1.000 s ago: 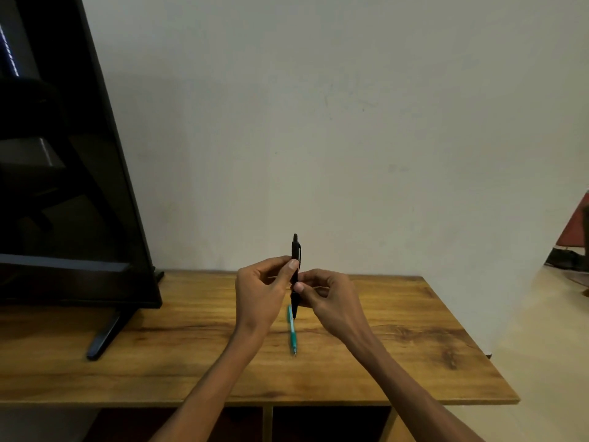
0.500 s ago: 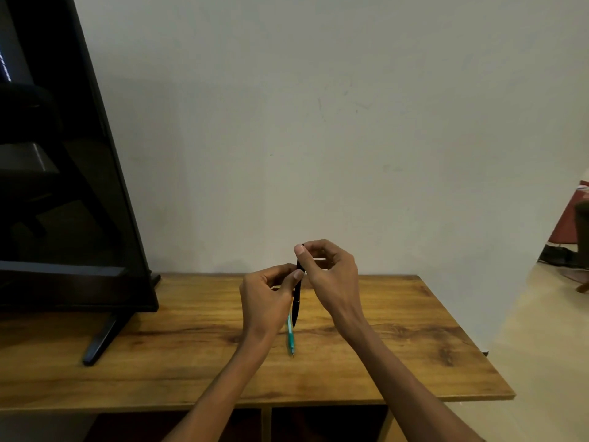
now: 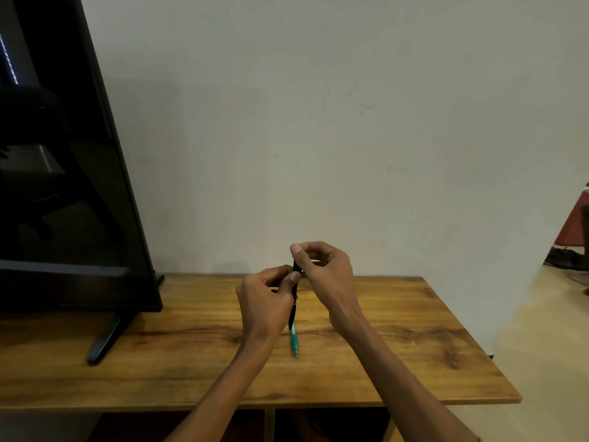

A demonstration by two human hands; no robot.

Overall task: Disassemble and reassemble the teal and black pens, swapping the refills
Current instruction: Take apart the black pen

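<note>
Wooden desk (image 3: 382, 346) scene: right hand (image 3: 325, 269) has hopped from mid-barrel to pinching the black pen's (image 3: 294, 301) top, left hand (image 3: 264, 301) gripping below, probably starting to unscrew it; teal pen (image 3: 294, 341) lies underneath.

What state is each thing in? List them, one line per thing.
black pen: held roughly upright above the table, in one piece as far as shows.
teal pen: lying on the table, untouched, upper end hidden behind the hands.
left hand: fingers closed on the black pen's middle.
right hand: fingers pinching the black pen's top end.
television: screen dark, standing on the table.
wooden table: bears both.
</note>
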